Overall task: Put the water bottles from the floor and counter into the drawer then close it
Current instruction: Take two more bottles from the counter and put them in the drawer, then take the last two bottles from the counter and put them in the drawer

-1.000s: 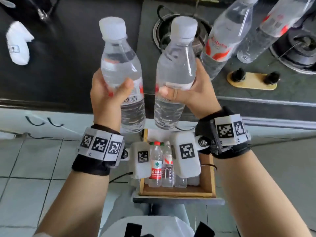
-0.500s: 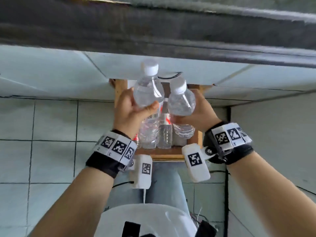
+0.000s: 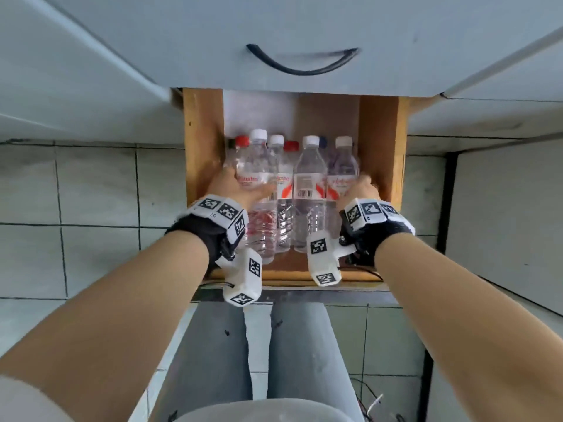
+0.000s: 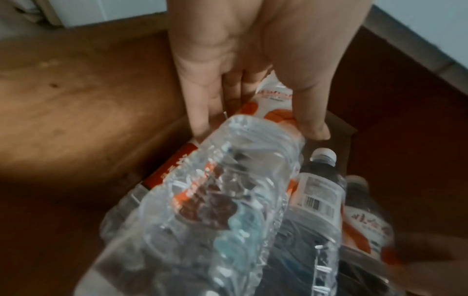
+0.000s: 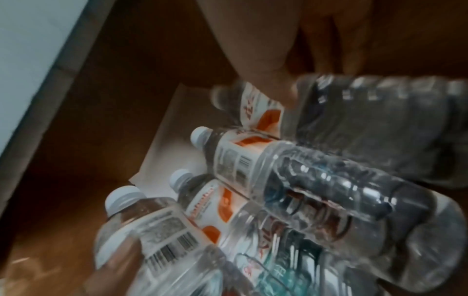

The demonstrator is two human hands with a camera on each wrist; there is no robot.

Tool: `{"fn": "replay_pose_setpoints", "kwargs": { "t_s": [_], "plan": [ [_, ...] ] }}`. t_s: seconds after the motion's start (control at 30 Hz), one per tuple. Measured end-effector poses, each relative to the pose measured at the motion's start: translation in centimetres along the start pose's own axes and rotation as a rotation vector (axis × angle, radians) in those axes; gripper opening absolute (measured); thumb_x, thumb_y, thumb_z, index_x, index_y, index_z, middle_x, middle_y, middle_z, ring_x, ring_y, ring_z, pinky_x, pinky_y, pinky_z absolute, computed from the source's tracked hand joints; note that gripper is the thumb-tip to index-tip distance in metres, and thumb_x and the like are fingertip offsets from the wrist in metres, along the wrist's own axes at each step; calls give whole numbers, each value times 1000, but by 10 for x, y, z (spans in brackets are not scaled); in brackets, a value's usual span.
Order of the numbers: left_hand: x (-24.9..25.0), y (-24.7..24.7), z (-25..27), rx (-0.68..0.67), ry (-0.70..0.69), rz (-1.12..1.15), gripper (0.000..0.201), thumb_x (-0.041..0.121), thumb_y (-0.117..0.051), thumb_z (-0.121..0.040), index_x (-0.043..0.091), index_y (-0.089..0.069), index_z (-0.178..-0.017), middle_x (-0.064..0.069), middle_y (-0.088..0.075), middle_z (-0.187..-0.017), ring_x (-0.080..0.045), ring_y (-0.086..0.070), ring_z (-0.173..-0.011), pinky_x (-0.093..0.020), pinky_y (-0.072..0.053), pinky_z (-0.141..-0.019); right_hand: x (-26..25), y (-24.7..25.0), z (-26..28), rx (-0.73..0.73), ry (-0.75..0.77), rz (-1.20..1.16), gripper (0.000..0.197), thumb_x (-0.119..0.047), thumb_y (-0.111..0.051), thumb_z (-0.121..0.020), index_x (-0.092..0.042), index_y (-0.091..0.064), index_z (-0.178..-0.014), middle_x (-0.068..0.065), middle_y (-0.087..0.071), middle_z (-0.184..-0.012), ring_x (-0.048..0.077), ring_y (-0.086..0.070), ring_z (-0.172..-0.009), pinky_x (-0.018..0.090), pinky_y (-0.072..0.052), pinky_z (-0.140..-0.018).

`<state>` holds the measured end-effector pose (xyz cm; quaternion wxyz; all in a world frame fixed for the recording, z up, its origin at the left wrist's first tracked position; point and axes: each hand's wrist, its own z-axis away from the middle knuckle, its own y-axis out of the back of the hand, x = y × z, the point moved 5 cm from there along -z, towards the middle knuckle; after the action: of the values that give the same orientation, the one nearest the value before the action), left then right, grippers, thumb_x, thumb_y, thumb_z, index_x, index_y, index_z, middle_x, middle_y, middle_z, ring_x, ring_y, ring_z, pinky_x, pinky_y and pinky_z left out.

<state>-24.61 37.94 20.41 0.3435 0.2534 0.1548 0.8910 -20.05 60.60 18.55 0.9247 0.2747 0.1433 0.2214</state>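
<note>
An open wooden drawer (image 3: 201, 141) holds several clear water bottles standing upright. My left hand (image 3: 234, 190) grips a white-capped bottle (image 3: 257, 166) at the drawer's left side, thumb across its label. In the left wrist view the fingers (image 4: 202, 104) and thumb lie on either side of that bottle (image 4: 228, 190). My right hand (image 3: 361, 190) grips another white-capped bottle (image 3: 342, 169) at the drawer's right side. The right wrist view shows the hand (image 5: 266, 50) around this bottle (image 5: 380, 120), with other bottles (image 5: 253, 160) beside it. Two more white-capped bottles (image 3: 309, 172) stand between my hands, with red-capped ones behind.
A pale drawer front with a black curved handle (image 3: 301, 63) hangs over the back of the open drawer. White floor tiles (image 3: 91, 193) lie to the left and a pale cabinet side (image 3: 502, 208) to the right. My legs in grey trousers (image 3: 274, 345) are below the drawer's front edge.
Both hands came down from counter height with a bottle each and now hold them inside the drawer. The view has tilted down, so the counter is out of sight.
</note>
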Motion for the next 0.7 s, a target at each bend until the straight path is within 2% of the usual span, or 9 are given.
{"fn": "replay_pose_setpoints", "kwargs": {
  "t_s": [0.1,0.23,0.3,0.4,0.5,0.53,0.6,0.63,0.7],
  "plan": [
    [3,1,3,-19,32,-61,89,61,-72,-59,17,-45,-131,-3,-57,-132,-26,-58,-115,-41,-47,-98,8,-4,1,-32,-8,27,62,-15,-62,-82,-5,-30,-134,19,-45,-136,36,-49,-123,41,-42,-98],
    [6,1,6,-7,39,-116,84,55,-67,-71,9,-39,-136,-7,-54,-133,-27,-56,-115,-37,-48,-93,7,-3,10,-78,-17,-36,69,-42,-66,-74,-11,-43,-131,16,-54,-130,35,-56,-113,39,-46,-94],
    [7,2,9,11,11,-110,83,60,-65,-66,14,-44,-132,-3,-57,-126,-27,-59,-109,-39,-49,-94,3,3,19,-66,4,-64,65,-46,-62,-77,-13,-45,-131,16,-54,-130,35,-56,-113,38,-45,-94],
    [10,10,10,74,-51,-126,83,69,-51,-46,18,-61,-111,-8,-68,-108,-29,-66,-93,-42,-55,-84,-10,18,40,-71,86,-160,59,-33,-59,-82,-16,-42,-135,14,-48,-137,32,-52,-119,37,-43,-98],
    [50,26,57,8,-151,-47,29,36,-58,-80,11,-65,-94,-8,-63,-86,-28,-63,-85,-34,-54,-77,-33,44,79,-60,230,-325,45,-20,-56,-83,-13,-50,-128,11,-58,-127,25,-59,-107,43,-49,-98],
    [62,31,70,-10,-188,-13,19,26,-57,-84,11,-65,-93,-8,-61,-85,-27,-60,-87,-33,-50,-78,-40,56,94,-45,273,-383,39,-19,-56,-84,-13,-54,-123,9,-62,-120,25,-61,-102,45,-51,-95],
    [90,43,99,-75,-266,80,24,22,-57,-86,9,-64,-104,-8,-64,-93,-27,-61,-93,-35,-50,-84,-56,82,125,-9,354,-467,25,-18,-56,-84,-16,-59,-108,6,-67,-105,24,-64,-94,44,-54,-89],
    [106,51,115,-122,-304,114,27,22,-57,-86,9,-63,-109,-4,-65,-92,-23,-63,-89,-31,-52,-79,-63,97,139,13,397,-494,16,-16,-55,-84,-18,-60,-100,6,-67,-98,23,-64,-89,42,-55,-87],
    [134,68,148,-212,-366,164,21,24,-57,-88,13,-64,-104,4,-64,-81,-9,-64,-68,-14,-50,-55,-77,126,164,68,466,-544,12,-11,-55,-84,-22,-59,-83,8,-68,-89,22,-64,-81,41,-54,-82]
  ]
}}
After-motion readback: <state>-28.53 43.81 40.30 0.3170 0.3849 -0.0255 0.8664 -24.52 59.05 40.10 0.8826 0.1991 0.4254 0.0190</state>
